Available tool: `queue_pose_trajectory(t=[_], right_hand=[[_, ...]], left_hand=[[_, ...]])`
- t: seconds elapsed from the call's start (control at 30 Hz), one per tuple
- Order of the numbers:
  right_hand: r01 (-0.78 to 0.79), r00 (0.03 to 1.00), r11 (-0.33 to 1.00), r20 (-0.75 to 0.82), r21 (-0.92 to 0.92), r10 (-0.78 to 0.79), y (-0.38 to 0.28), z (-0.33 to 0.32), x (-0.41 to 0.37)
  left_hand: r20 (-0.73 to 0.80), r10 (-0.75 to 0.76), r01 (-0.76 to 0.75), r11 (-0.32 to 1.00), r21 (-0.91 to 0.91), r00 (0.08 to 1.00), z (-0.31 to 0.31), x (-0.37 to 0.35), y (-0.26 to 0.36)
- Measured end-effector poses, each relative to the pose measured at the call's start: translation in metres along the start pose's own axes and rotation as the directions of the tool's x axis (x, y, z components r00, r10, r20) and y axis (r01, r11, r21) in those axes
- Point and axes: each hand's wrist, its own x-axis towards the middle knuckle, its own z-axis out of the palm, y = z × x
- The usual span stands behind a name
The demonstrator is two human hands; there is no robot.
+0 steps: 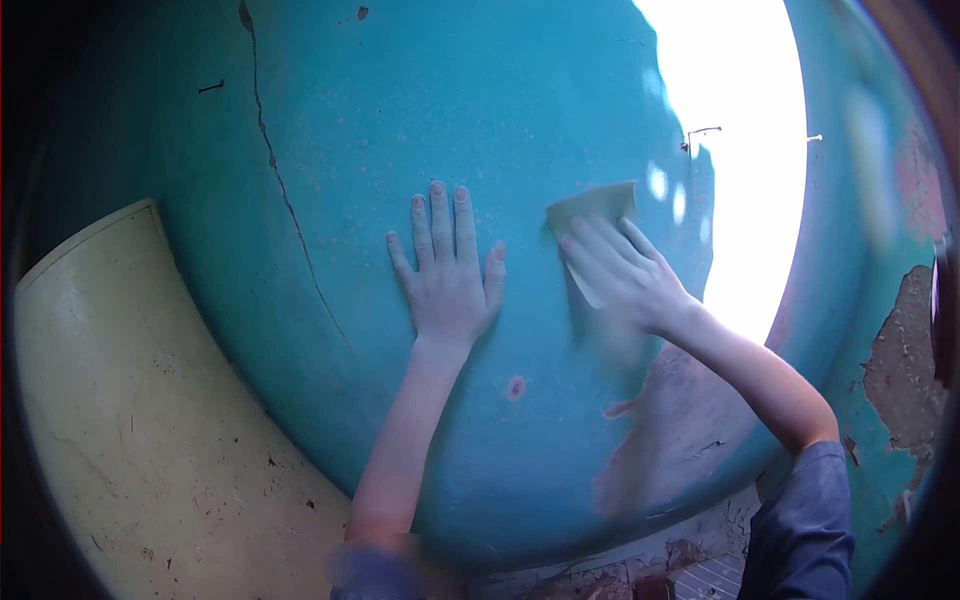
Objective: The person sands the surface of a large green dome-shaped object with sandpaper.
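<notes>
My left hand (445, 270) lies flat against the turquoise wall (400, 110), its dusty fingers spread and pointing up, with nothing in it. To its right, my right hand (625, 270) presses a sheet of sandpaper (590, 203) against the same wall. The sheet's upper edge shows above the fingers and a pale edge shows below them. Part of that hand is blurred. Below and between the hands is a small chipped spot (516, 388) in the paint.
A long crack (270, 150) runs down the wall at left. Nails (704, 130) stick out near the bright sunlit patch (750, 200). A cream panel (130, 400) stands at lower left. Paint is peeled (680, 430) at lower right.
</notes>
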Motion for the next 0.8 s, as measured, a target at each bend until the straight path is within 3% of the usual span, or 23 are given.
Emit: queue_pose_trajectory(t=[0.03,0.07,0.17,0.2,0.27,0.3,0.33,0.43,0.53,0.57,0.67,0.7,0.73,0.8], right_hand=[[0.099,0.995,0.995,0.024,-0.014,-0.098,0.01,-0.003,-0.006],[0.1,0.995,0.995,0.03,-0.01,-0.1,0.023,-0.005,-0.008],[-0.164,0.985,0.962,-0.091,-0.219,0.147,0.044,-0.031,0.005],[-0.16,0.986,0.964,-0.088,-0.214,0.144,0.041,-0.03,0.003],[-0.009,1.0,0.995,0.017,-0.098,0.011,0.029,-0.022,-0.012],[0.039,0.998,0.998,0.044,0.059,-0.042,0.029,-0.024,-0.022],[0.04,0.998,0.997,0.037,0.061,-0.042,0.038,-0.026,-0.027],[-0.124,0.986,0.977,-0.134,-0.175,0.101,0.066,-0.032,-0.03],[-0.072,0.991,0.995,-0.116,-0.067,0.064,0.055,-0.021,-0.053],[0.054,0.995,0.998,-0.084,0.045,-0.05,0.054,-0.013,-0.065],[0.11,0.993,0.992,-0.06,0.061,-0.106,0.077,-0.018,-0.078],[-0.02,0.992,1.0,-0.122,-0.022,0.017,0.085,-0.017,-0.08],[-0.024,0.992,1.0,-0.12,-0.015,0.022,0.083,-0.013,-0.086],[-0.273,0.941,0.945,-0.155,0.183,0.302,0.076,-0.004,-0.095]], left_hand=[[0.013,-0.005,0.005,1.0,-0.018,1.0,0.001,-0.002,0.007],[0.018,-0.009,0.01,1.0,-0.02,1.0,0.003,-0.002,0.014],[0.007,-0.013,0.013,0.999,-0.045,1.0,0.007,0.005,0.035],[0.013,-0.004,0.005,0.999,-0.054,1.0,0.008,0.009,0.042],[0.021,0.009,-0.008,0.998,-0.057,1.0,0.009,0.016,0.055],[0.031,0.016,-0.014,0.998,-0.064,0.999,0.01,0.019,0.062],[0.038,0.026,-0.023,0.997,-0.071,0.999,0.01,0.022,0.068],[0.072,0.07,-0.067,0.997,-0.037,0.995,0.011,0.024,0.083],[0.069,0.069,-0.068,0.997,-0.02,0.995,0.014,0.023,0.098],[0.074,0.073,-0.072,0.997,-0.012,0.995,0.014,0.022,0.102],[0.124,0.061,-0.058,0.998,-0.026,0.99,0.021,0.021,0.119],[0.117,0.062,-0.06,0.998,-0.017,0.991,0.024,0.017,0.124],[0.113,0.062,-0.062,0.998,-0.006,0.992,0.026,0.013,0.128],[0.112,0.057,-0.055,0.998,-0.02,0.992,0.031,0.002,0.141]])
